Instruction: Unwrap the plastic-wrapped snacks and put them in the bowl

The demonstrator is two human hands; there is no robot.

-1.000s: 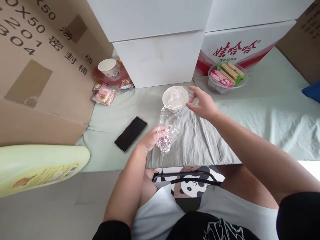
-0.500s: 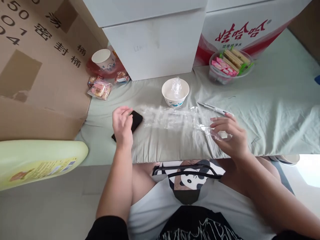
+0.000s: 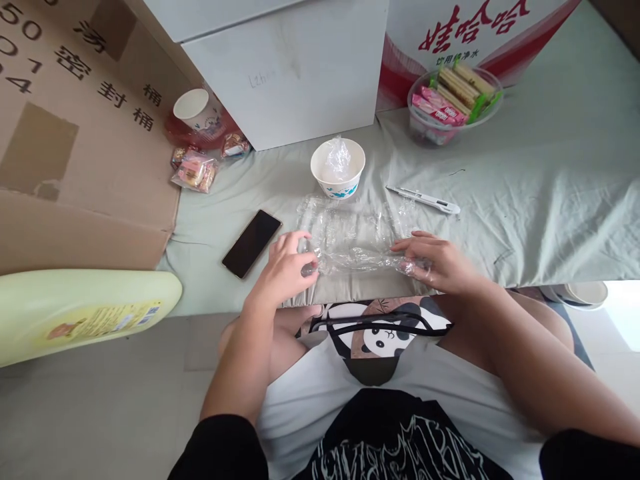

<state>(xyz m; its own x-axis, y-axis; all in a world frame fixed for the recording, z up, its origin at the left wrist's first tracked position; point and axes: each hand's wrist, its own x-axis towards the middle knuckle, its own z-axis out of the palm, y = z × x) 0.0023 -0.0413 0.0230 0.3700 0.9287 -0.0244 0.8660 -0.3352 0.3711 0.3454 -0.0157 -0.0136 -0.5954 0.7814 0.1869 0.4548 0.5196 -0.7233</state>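
Note:
A sheet of clear, crinkled plastic film [image 3: 353, 233] stretches over the cloth between my two hands. My left hand [image 3: 287, 267] has curled fingers on the film's left end. At the near right corner, my right hand [image 3: 437, 263] pinches the film between thumb and bent fingers. Just behind the film stands a white paper bowl [image 3: 343, 188], with a crumpled piece of clear plastic [image 3: 338, 159] in it. A white utility knife [image 3: 425, 199] lies behind my right hand. To the left of my left hand is a black phone [image 3: 252, 243], lying flat.
White boxes [image 3: 300, 80] stand at the back. A clear tub [image 3: 417, 127] of wrapped snacks sits back right. Snack packets [image 3: 196, 171] and a paper cup [image 3: 193, 107] are back left, beside a large cardboard box [image 3: 100, 220]. A pale green bottle [image 3: 100, 293] is at left.
My left hand has moved right, off the phone and onto the film. My right hand has shifted slightly left, and the film now lies lower and closer to me. The view has shifted a little.

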